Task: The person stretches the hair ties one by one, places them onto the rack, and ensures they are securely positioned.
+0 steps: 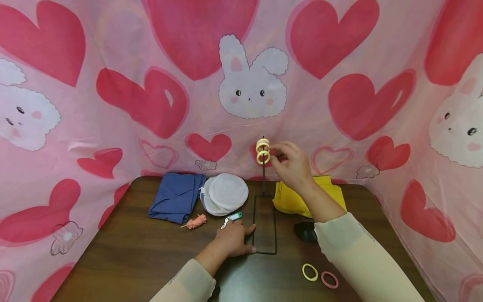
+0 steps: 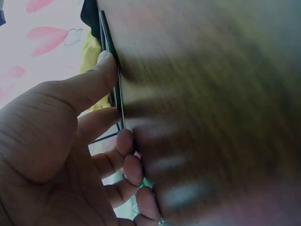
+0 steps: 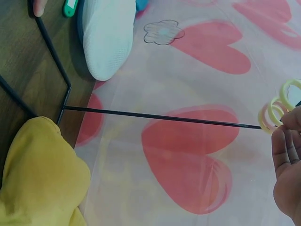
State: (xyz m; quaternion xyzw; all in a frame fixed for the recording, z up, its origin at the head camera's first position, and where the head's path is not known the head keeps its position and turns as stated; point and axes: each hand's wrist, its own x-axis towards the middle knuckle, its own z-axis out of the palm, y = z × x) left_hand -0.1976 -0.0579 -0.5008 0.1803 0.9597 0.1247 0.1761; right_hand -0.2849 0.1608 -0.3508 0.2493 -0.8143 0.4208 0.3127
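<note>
A black wire stand [image 1: 263, 180] has a flat rectangular base on the table and a tall upright post. Pale yellow rings [image 1: 258, 158] hang around the post near its top; a pinkish one shows among them in the right wrist view. There my right hand [image 1: 293, 165] pinches the edge of a yellow ring [image 3: 270, 114] between thumb and fingertips, close to the post's end. My left hand [image 1: 232, 240] rests low on the table, its fingers spread. Its thumb [image 2: 96, 80] and index finger touch the left side of the base, and the other fingertips press on the tabletop.
Near the front right lie a yellow ring [image 1: 303, 270] and a pink ring [image 1: 323, 282]. Behind are a folded blue cloth [image 1: 177, 197], white round mesh items [image 1: 228, 192] and a yellow cloth [image 1: 332, 191]. A green-tagged key [image 1: 235, 216], coral yarn [image 1: 196, 222] and a black object [image 1: 305, 231] lie nearer.
</note>
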